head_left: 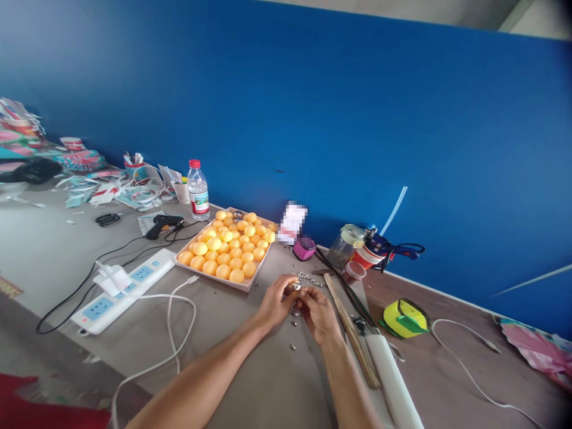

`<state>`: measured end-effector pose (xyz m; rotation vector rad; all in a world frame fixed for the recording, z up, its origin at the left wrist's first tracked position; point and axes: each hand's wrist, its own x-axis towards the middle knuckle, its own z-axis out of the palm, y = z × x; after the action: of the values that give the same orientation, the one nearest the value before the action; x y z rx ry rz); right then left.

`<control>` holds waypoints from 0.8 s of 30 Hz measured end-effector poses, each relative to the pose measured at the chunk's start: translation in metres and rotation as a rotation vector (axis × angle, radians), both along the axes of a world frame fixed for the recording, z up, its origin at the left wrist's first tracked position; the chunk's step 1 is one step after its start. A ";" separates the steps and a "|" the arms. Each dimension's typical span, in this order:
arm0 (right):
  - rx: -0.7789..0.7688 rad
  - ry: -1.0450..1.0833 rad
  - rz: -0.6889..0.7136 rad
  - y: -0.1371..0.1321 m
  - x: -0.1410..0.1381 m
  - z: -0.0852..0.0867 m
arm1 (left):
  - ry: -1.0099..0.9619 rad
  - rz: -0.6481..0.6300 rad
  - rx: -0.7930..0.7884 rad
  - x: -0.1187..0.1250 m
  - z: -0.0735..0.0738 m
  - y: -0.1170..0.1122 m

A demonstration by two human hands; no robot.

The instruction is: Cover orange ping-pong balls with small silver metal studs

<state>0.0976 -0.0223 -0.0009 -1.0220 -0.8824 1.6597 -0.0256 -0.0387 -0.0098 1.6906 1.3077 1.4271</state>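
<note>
My left hand (276, 305) is closed around a small round orange-and-silver piece (293, 287), which looks like an orange ball with shiny metal bits on it. From the other side, my right hand (316, 311) has thumb and fingers pinched together against that piece; whatever small thing they may hold is hidden. Just beyond my fingers lies a scatter of small silvery beads (309, 278). Nearer to me, between my forearms, a loose silvery bead (293, 347) rests on the grey table. Left of my hands stands a shallow box (243, 286) filled with orange ping-pong balls (223, 252).
A power strip (125, 289) with a white cable (195, 316), a glue gun (163, 226) and a water bottle (198, 193) are at left. Wooden sticks (351, 328), a white roll (391, 381), a jar (346, 245) and a yellow-green strap (404, 319) lie right. A blue partition (286, 119) rises behind.
</note>
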 end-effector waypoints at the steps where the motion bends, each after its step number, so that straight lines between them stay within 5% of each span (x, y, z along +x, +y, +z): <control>1: -0.006 0.014 0.002 0.000 0.000 0.000 | 0.002 0.003 0.002 0.000 0.000 0.000; 12: 0.006 -0.008 0.010 0.001 -0.002 -0.006 | 0.079 -0.046 0.082 -0.002 -0.002 0.000; 17: 0.052 -0.111 -0.015 0.004 -0.001 -0.008 | 0.055 -0.011 -0.001 0.002 -0.001 -0.001; 20: 0.151 -0.240 -0.037 0.007 0.006 -0.005 | 0.023 0.007 -0.038 0.002 0.002 -0.001; 24: 0.488 -0.695 -0.088 0.008 0.015 -0.002 | -0.048 0.077 -0.065 -0.001 0.005 0.001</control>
<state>0.1126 -0.0138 -0.0030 -1.2708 -1.5730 0.9228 -0.0267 -0.0374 -0.0049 1.5701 1.3911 1.4444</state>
